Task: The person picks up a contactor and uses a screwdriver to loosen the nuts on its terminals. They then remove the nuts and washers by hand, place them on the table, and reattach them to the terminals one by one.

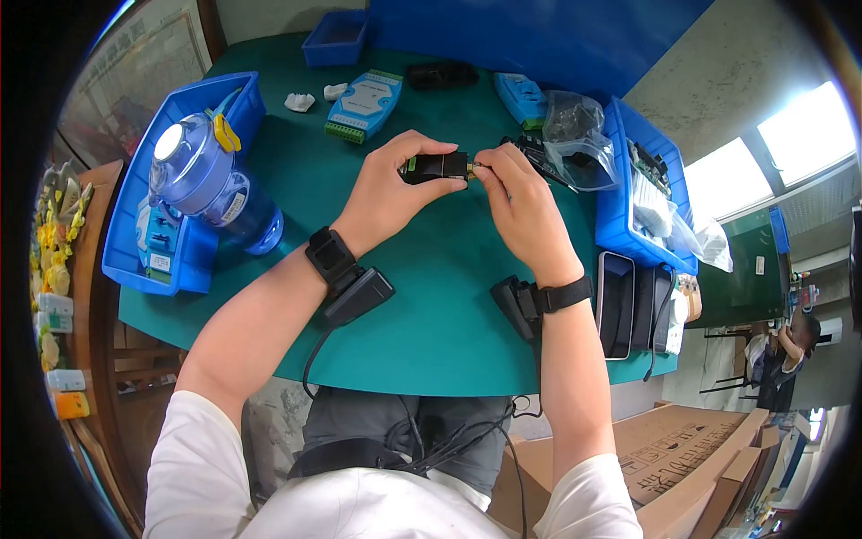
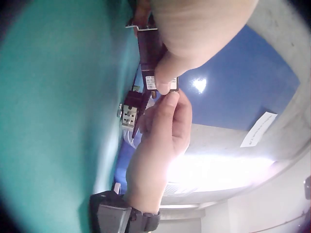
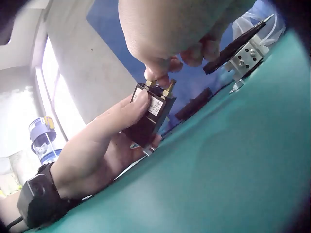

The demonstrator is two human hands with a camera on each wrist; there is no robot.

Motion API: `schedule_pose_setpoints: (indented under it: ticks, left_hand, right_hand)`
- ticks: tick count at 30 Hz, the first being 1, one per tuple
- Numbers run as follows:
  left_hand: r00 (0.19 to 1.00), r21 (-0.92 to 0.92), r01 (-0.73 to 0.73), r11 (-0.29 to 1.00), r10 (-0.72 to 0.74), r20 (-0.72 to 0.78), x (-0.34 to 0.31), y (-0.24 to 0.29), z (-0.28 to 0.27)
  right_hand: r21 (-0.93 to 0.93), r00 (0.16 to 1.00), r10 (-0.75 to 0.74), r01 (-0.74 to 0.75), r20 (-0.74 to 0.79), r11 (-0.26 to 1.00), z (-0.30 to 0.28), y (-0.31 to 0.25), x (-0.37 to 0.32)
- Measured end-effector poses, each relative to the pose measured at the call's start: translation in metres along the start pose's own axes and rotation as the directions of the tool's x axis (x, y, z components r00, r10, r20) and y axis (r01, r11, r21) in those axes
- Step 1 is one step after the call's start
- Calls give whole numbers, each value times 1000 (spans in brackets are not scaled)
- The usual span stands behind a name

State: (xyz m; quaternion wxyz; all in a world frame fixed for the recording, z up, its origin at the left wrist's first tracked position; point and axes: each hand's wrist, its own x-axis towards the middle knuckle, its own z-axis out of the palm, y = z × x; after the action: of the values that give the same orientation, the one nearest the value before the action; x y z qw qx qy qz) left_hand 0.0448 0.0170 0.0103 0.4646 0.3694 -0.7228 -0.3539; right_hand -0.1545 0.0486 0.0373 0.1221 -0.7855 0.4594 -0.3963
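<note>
A black block-shaped device (image 1: 437,167) with brass terminals at one end is held over the green table (image 1: 431,296). The left hand (image 1: 392,184) grips its body, thumb along the white label (image 3: 154,106) in the right wrist view. At the terminal end, the right hand (image 1: 519,199) pinches with thumb and forefinger by a brass terminal (image 3: 168,89); whether a small part is between those fingertips cannot be told. In the left wrist view the right hand (image 2: 158,141) meets the left thumb at the device's end.
Left stands a blue bin (image 1: 193,256) with a water bottle (image 1: 215,184). Behind are a blue-white module (image 1: 365,103), another module (image 1: 521,97) and a small blue tray (image 1: 335,39). At right are a filled blue bin (image 1: 620,216), plastic bags (image 1: 579,148) and a phone-like object (image 1: 616,305).
</note>
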Motion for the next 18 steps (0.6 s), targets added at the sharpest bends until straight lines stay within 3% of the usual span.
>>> schedule_pose_setpoints:
  ticks: [11,18]
  left_hand:
    - [999,13,-36,999,36,3,-1,2,0]
    - [999,22,-53,998,52,10,-1,3,0]
  right_hand:
    - [-41,999,36,-34,40,999,3,-4,0]
    - [53,998,34,-37,51,998,4,0,-1]
